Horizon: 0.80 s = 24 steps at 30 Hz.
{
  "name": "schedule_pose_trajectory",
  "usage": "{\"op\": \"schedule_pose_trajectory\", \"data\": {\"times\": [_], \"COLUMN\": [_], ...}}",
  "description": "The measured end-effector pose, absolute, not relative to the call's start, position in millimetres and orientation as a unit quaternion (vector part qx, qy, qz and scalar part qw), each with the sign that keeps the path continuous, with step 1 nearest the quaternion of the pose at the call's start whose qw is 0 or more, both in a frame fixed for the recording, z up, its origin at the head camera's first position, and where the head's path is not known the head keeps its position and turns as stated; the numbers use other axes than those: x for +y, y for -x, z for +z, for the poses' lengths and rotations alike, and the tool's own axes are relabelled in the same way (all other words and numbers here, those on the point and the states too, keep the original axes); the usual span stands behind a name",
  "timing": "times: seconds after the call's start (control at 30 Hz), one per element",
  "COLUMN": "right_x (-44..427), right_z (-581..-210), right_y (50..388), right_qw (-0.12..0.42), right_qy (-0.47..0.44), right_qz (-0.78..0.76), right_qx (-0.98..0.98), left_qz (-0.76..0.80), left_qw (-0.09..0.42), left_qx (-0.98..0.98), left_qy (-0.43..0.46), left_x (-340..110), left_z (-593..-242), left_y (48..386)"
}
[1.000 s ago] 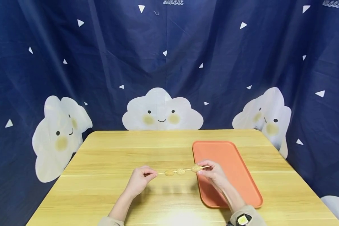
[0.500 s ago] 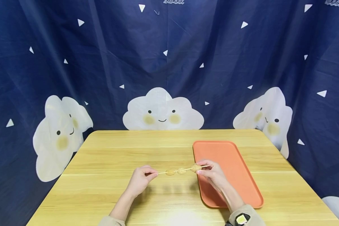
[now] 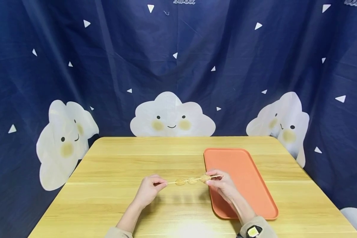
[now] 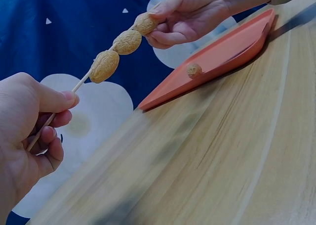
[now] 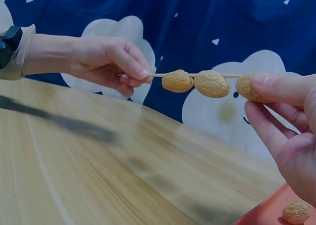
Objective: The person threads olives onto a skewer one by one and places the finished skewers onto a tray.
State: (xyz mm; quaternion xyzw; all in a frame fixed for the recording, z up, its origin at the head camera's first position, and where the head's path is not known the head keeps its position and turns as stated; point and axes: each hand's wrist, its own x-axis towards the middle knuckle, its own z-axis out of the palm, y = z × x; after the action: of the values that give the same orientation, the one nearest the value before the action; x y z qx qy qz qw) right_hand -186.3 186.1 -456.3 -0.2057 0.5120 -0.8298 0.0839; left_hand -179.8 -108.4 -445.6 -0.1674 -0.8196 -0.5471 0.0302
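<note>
Head: skewer aloft between left hand and right hand; left pinches its bare end | Left wrist: three brown balls threaded beyond the left grip; loose ball on tray | Right wrist: right hand pinches the end ball

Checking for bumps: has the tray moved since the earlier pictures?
No: in the head view, the tray keeps its place against the table.

Surface: pale yellow wood-grain table, far corners rounded | Directly on it: orange-red rectangular tray, rim raised, lying flat | Position: right-hand side
</note>
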Motion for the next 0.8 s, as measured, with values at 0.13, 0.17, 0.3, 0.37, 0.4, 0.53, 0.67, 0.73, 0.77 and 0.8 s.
{"op": "schedule_pose_trajectory", "data": {"times": [0.13, 0.17, 0.3, 0.37, 0.4, 0.53, 0.67, 0.73, 0.77, 0.8], "right_x": [184.9, 185.1, 187.2, 188.2, 188.3, 187.5, 186.7, 186.2, 186.1, 186.0], "right_z": [-457.1, -457.2, -457.2, -457.1, -456.8, -456.2, -457.5, -459.0, -459.6, -460.3], "right_y": [185.2, 184.8, 183.2, 182.6, 182.5, 182.9, 183.9, 184.8, 185.1, 185.2], "right_qw": [0.087, 0.088, 0.093, 0.093, 0.093, 0.087, 0.079, 0.077, 0.077, 0.076], "right_qy": [0.208, 0.207, 0.202, 0.201, 0.200, 0.196, 0.191, 0.187, 0.186, 0.184], "right_qz": [-0.827, -0.827, -0.824, -0.820, -0.818, -0.814, -0.816, -0.817, -0.817, -0.817], "right_qx": [0.515, 0.515, 0.521, 0.528, 0.531, 0.540, 0.540, 0.540, 0.540, 0.540], "left_qz": [-0.544, -0.540, -0.517, -0.509, -0.505, -0.491, -0.476, -0.470, -0.468, -0.467], "left_qw": [0.031, 0.032, 0.031, 0.028, 0.030, 0.041, 0.053, 0.057, 0.058, 0.059], "left_qx": [-0.821, -0.823, -0.835, -0.840, -0.842, -0.852, -0.862, -0.865, -0.866, -0.867], "left_qy": [0.169, 0.172, 0.183, 0.185, 0.185, 0.177, 0.165, 0.164, 0.164, 0.165], "left_x": [-108.8, -108.8, -109.0, -109.0, -109.0, -108.4, -106.4, -105.6, -105.4, -105.1], "left_z": [-445.0, -444.9, -444.1, -443.2, -442.6, -440.2, -438.7, -438.9, -439.2, -439.5], "left_y": [178.4, 178.2, 177.3, 177.0, 177.0, 177.5, 177.8, 177.4, 177.2, 176.9]}}
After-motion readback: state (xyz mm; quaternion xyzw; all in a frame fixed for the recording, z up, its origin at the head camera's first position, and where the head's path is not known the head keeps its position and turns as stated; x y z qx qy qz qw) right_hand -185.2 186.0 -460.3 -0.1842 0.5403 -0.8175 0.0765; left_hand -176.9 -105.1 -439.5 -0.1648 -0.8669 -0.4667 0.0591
